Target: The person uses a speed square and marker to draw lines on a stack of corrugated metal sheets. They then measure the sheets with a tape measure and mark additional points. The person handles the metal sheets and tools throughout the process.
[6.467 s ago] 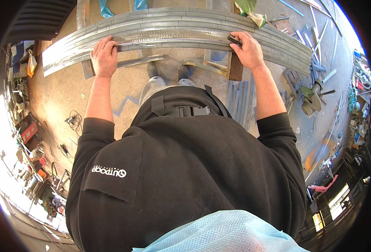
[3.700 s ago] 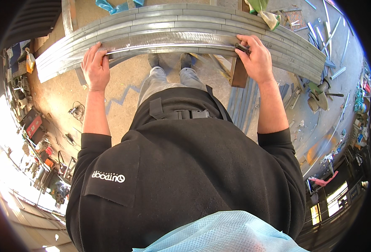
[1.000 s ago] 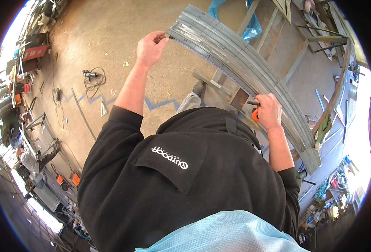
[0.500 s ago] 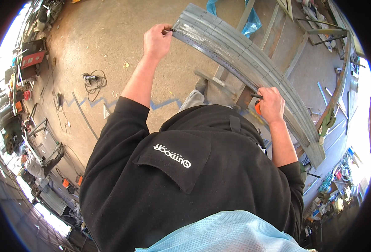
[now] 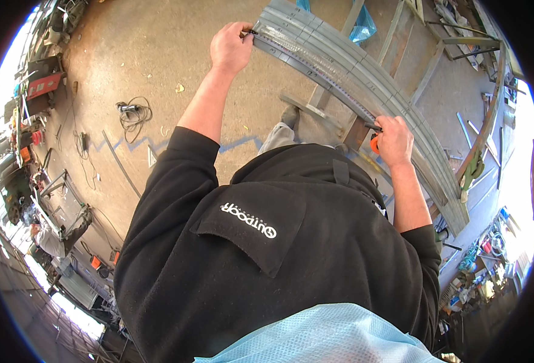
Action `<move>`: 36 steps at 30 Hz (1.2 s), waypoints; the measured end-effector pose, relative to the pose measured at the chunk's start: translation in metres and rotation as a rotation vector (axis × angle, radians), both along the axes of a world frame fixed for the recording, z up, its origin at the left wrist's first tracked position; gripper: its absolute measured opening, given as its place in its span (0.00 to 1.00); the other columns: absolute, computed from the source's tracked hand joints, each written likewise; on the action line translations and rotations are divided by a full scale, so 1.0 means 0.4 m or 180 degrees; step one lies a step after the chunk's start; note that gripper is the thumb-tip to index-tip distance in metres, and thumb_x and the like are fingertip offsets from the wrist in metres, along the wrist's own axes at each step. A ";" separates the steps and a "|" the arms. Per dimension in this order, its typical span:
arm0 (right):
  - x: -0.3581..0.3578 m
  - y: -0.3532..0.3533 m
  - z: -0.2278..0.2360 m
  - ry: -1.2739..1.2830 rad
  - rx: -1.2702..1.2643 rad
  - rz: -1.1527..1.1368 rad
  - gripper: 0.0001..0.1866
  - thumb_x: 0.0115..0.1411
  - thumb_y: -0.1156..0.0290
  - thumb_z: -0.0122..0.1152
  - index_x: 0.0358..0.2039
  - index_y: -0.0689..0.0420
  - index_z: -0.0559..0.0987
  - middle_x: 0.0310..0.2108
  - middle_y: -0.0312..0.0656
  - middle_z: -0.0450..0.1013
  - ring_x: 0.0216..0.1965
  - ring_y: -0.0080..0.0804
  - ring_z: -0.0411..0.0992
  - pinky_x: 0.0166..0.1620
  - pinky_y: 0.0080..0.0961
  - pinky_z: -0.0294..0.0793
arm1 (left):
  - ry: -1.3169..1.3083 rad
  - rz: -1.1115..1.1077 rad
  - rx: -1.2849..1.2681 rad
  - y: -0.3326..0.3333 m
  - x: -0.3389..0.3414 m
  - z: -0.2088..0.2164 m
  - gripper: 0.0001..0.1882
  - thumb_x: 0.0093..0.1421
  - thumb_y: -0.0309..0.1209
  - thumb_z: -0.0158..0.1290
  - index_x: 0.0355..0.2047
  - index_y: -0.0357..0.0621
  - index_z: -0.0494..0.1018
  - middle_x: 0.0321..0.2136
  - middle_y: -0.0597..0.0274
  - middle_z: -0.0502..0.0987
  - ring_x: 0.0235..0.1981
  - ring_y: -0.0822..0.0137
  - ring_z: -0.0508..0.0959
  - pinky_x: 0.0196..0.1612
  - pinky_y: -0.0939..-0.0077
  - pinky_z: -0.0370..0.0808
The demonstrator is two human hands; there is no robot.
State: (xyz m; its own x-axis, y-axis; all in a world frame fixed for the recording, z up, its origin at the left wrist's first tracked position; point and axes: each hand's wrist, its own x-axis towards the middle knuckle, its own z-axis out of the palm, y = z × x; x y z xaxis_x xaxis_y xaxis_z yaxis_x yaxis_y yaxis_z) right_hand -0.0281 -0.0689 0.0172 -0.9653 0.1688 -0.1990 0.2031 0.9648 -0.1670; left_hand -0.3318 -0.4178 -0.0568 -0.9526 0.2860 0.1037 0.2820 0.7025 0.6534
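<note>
Several long grey metal bars lie side by side in a bundle, with marks drawn across them. A tape measure's blade is stretched along the near side of the bundle. At the far left end of the bars, my left hand pinches the blade's end, fingers closed. My right hand is closed round the orange tape measure case at the near edge of the bundle. A dark, pen-like stick pokes out of the same hand; its kind is unclear.
Beneath and beyond the bars stands a metal frame, with a blue plastic sheet beside it. A coiled cable with a power tool lies on the floor at left. Another person is at the far left. Clutter fills the right.
My left hand and the blade's end have shifted slightly up and right in the picture. My right hand is a little higher. Both keep their grip, and the view has shifted slightly.
</note>
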 end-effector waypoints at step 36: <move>-0.015 -0.017 0.002 -0.0250 0.0287 -0.0198 0.08 0.59 0.70 0.70 0.39 0.49 0.83 0.40 0.34 0.82 0.48 0.42 0.78 0.49 0.43 0.81 | 0.0652 -0.0692 -0.0381 -0.016 -0.023 -0.019 0.17 0.65 0.29 0.62 0.53 0.60 0.84 0.47 0.68 0.83 0.51 0.58 0.84 0.54 0.61 0.81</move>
